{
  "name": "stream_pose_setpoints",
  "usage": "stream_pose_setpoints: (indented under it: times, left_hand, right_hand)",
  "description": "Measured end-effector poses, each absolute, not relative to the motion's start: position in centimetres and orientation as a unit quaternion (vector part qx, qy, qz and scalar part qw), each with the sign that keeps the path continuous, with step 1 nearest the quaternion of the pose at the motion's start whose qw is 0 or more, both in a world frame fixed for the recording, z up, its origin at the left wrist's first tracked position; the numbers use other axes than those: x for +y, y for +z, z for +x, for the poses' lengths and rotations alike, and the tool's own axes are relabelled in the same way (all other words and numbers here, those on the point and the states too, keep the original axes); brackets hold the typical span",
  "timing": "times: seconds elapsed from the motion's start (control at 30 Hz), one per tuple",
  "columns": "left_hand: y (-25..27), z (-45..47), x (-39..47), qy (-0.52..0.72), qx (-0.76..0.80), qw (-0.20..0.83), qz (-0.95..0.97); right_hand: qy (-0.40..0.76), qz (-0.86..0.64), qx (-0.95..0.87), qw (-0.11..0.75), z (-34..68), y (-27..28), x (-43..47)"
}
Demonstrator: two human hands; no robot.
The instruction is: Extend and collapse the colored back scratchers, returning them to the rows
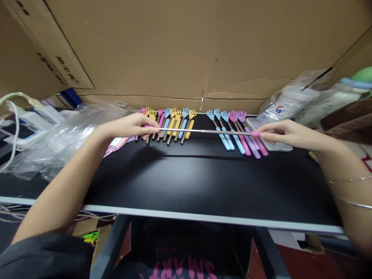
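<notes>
A telescopic back scratcher (203, 131), its thin metal rod drawn out long, stretches level above the table between my two hands. My left hand (132, 126) is closed round its pink left end, which the fingers partly hide. At the other end, my right hand (280, 133) pinches a pink tip. Behind the rod on the left lie several short back scratchers (181, 130) in yellow, blue and pink, claws pointing away from me. A second row on the right holds several more back scratchers (240, 141) in blue, pink and purple, near my right hand.
Crumpled clear plastic bags (69, 131) and white chargers with cables (35, 124) lie on the left. On the right are a phone-like flat object (279, 146), a bagged cup (293, 100) and a green-topped bottle (354, 89). A cardboard wall (186, 46) stands behind the black table (188, 186).
</notes>
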State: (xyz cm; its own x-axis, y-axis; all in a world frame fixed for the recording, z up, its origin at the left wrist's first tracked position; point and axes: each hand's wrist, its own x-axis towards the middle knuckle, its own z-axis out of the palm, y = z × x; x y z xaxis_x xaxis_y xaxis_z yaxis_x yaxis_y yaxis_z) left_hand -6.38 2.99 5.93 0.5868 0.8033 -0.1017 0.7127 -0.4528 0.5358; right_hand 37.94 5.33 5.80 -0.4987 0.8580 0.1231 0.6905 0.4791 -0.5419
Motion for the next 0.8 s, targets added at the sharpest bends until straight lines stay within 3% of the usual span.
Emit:
stream_pose_setpoints:
  times: [0.03, 0.1, 0.2, 0.33, 0.57, 0.73, 0.8]
  left_hand:
    - [5.7, -5.5, 2.7, 0.089, 0.441, 0.260, 0.854]
    - [5.0, -3.3, 1.9, 0.101, 0.439, 0.208, 0.868]
    - [3.8, 0.1, 0.3, 0.124, 0.435, 0.111, 0.885]
    - [3.1, 2.2, -1.1, 0.122, 0.433, 0.044, 0.892]
    - [4.4, 1.1, -0.6, 0.097, 0.419, 0.176, 0.885]
    - [5.6, -2.9, 1.4, 0.062, 0.398, 0.287, 0.869]
    - [6.0, -5.3, 2.4, 0.019, 0.411, 0.325, 0.851]
  right_hand:
    - [0.256, -0.440, -0.849, 0.140, 37.0, 5.6, 4.9]
    - [0.258, -0.441, -0.850, 0.126, 34.7, 4.7, 3.7]
    - [0.090, -0.389, -0.898, 0.187, 31.2, 3.1, 1.8]
    - [0.000, -0.364, -0.908, 0.205, 29.5, 2.3, 0.3]
    - [0.034, -0.347, -0.926, 0.144, 31.4, 4.1, 1.2]
    - [0.226, -0.396, -0.888, 0.068, 35.6, 5.9, 3.7]
    - [0.215, -0.413, -0.882, 0.074, 38.2, 6.5, 4.8]
